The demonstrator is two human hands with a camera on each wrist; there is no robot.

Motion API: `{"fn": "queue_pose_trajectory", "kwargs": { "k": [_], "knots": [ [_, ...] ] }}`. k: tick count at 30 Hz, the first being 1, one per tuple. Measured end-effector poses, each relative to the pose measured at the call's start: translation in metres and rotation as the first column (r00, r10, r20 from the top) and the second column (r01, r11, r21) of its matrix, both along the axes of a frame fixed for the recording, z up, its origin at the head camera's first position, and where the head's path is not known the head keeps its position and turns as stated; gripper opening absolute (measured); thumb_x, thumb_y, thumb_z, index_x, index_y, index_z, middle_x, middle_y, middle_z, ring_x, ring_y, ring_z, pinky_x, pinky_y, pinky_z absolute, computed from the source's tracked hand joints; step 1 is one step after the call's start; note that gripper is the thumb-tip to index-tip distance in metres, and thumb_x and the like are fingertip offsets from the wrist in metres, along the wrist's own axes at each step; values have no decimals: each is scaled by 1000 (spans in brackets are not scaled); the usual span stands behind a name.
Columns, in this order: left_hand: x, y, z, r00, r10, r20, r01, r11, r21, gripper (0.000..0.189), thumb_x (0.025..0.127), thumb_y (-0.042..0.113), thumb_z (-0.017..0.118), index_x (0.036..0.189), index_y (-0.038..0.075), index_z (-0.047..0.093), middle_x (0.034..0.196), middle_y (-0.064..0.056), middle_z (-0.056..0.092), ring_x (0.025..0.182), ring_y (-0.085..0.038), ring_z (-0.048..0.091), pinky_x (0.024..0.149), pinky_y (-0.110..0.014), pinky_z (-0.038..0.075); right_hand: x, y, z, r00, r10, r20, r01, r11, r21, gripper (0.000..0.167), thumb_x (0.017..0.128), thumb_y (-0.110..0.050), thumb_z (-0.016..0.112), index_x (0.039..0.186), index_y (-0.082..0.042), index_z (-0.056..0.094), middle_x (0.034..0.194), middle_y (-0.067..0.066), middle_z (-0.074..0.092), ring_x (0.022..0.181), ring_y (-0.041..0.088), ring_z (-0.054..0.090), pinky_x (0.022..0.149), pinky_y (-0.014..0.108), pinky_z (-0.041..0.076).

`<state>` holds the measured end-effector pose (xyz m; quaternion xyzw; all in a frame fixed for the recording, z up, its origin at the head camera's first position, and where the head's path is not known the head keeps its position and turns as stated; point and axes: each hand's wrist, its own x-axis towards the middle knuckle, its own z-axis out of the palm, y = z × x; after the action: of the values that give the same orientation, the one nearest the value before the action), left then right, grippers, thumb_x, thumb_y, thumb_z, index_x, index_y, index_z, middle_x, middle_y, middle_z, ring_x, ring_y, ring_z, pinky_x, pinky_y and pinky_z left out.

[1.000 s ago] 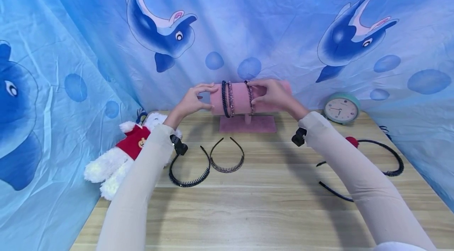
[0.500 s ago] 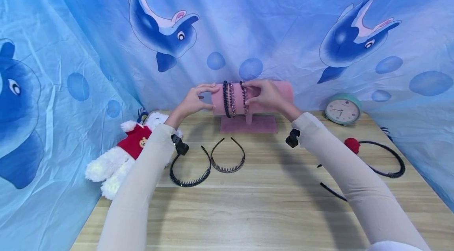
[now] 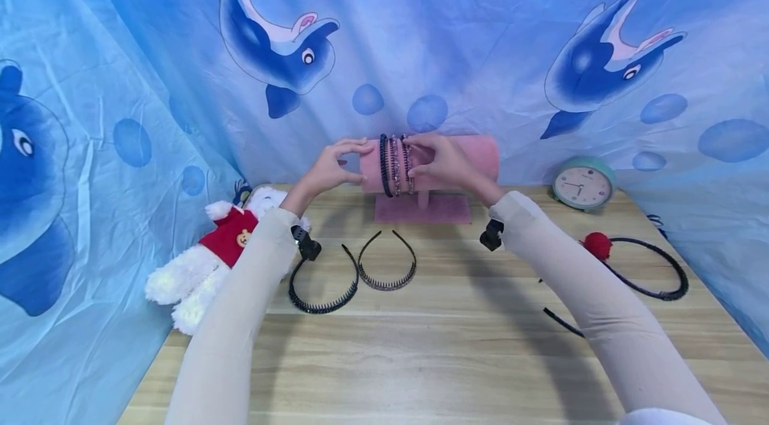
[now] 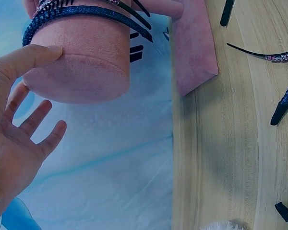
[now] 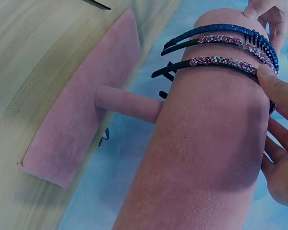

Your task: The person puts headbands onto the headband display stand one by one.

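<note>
A pink velvet roll display stand (image 3: 483,155) stands at the back of the table, and several toothed headbands hug its left half. Outermost is a glittery navy headband (image 5: 221,28), beside it a pink-sequined headband (image 5: 216,41). My right hand (image 3: 447,161) pinches a second pink-sequined headband (image 5: 216,61) between thumb and fingers, close beside the other two. My left hand (image 3: 327,168) grips the roll's left end, thumb on the near side in the left wrist view. The far sides of the headbands are hidden behind the roll.
On the table lie a black toothed headband (image 3: 322,308) and a sparkly headband (image 3: 387,286). A white plush toy (image 3: 192,271) in red lies left. At right are a green clock (image 3: 583,185) and a headband with a red pompom (image 3: 597,245), partly behind my right arm.
My right hand has slid its headband leftward along the roll, up to the other two. The left hand keeps its place at the roll's end.
</note>
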<state>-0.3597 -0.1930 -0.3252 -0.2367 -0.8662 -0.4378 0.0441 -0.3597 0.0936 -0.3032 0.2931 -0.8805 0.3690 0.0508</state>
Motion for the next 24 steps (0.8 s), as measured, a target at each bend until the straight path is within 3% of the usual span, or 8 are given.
{"fn": "queue_pose_trajectory", "kwargs": {
  "k": [7,13,18,24],
  "knots": [
    [-1,-1,0,1000,-1,-5,1,1000,13,69,76,1,84,139,14,61,162,-5,43,150,-28,35,118,-60,35,19,0,-9,980,106,-171,-114,993,-35,68,79,-12,86,141,-6,59,158,20,43,149,38,37,126,55,26],
    [-3,-1,-1,1000,8,-5,-8,1000,6,67,77,3,84,139,14,62,161,0,44,151,-26,34,118,-56,38,51,1,-35,959,201,-197,-223,970,-95,55,80,-11,85,131,-5,66,146,15,58,138,31,51,120,48,40],
    [-2,0,0,1000,9,-6,-9,1000,4,68,77,2,84,140,12,61,162,-3,43,151,-26,34,119,-55,39,74,5,-67,940,315,-134,-315,949,18,51,79,-17,86,127,-9,70,139,12,63,133,29,55,118,49,42],
    [-1,0,0,1000,-3,2,3,1000,19,68,77,2,84,140,13,61,162,-5,42,151,-26,34,119,-56,37,84,9,-102,914,401,-66,-377,896,234,46,78,-17,87,122,-10,74,131,9,68,127,28,60,111,48,49]
  ]
}}
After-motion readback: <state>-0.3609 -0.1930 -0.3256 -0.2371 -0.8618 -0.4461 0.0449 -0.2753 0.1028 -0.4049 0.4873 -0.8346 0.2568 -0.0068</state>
